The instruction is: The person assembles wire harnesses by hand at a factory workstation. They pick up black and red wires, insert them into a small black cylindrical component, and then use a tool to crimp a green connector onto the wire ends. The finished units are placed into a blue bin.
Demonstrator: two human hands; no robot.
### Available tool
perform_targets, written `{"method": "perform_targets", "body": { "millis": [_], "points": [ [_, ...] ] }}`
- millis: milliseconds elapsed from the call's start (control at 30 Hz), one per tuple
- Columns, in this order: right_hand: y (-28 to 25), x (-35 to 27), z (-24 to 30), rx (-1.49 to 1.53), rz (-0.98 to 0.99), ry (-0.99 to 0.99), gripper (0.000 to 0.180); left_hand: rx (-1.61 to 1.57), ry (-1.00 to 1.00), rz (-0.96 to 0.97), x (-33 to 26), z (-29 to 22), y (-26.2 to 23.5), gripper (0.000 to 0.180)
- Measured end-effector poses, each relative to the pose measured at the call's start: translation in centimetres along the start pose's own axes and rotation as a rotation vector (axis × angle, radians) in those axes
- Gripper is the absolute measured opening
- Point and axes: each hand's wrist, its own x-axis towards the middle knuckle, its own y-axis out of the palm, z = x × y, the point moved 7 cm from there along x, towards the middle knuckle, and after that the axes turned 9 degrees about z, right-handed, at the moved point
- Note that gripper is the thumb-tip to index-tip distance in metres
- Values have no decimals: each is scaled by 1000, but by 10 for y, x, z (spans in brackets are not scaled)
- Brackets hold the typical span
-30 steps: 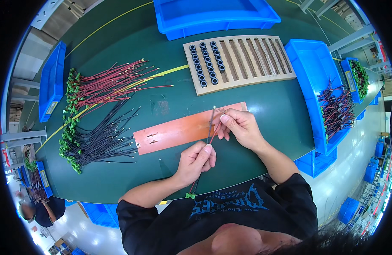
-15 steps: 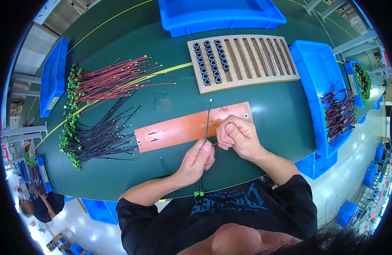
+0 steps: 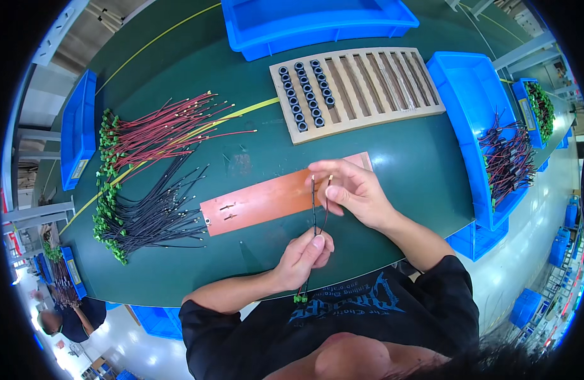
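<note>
Pinched in my left hand (image 3: 304, 258), just in front of the orange strip board (image 3: 250, 206), is a pair of wires (image 3: 315, 212), one black and one dark red. Their bare tips point away from me, and small green connectors (image 3: 301, 297) hang below the hand near the table edge. My right hand (image 3: 356, 193) is over the right part of the board with its fingers apart, beside the wire tips. The red wire's end stands close to its thumb; I see no grip on it. To the left lie bundles of red wires (image 3: 171, 123) and black wires (image 3: 155, 212) with green connectors.
A wooden slotted rack (image 3: 368, 120) holds black rings (image 3: 302, 95) in its left rows. One blue bin (image 3: 323, 44) stands behind it; another blue bin (image 3: 453, 126) on the right holds finished-looking wire bundles (image 3: 507, 158). A third blue bin (image 3: 79, 130) stands far left. Another person (image 3: 73, 320) is at lower left.
My right hand has loosened from its closed grip near the red wire and spread its fingers, moving slightly away from me. The red wire now stands upright beside the black one.
</note>
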Motion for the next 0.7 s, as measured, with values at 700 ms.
{"method": "perform_targets", "body": {
  "millis": [700],
  "points": [
    [10, -4, -10, 0, 169, 135, 31, -94, -52, 66, 5, -3, 2, 31]
  ]
}}
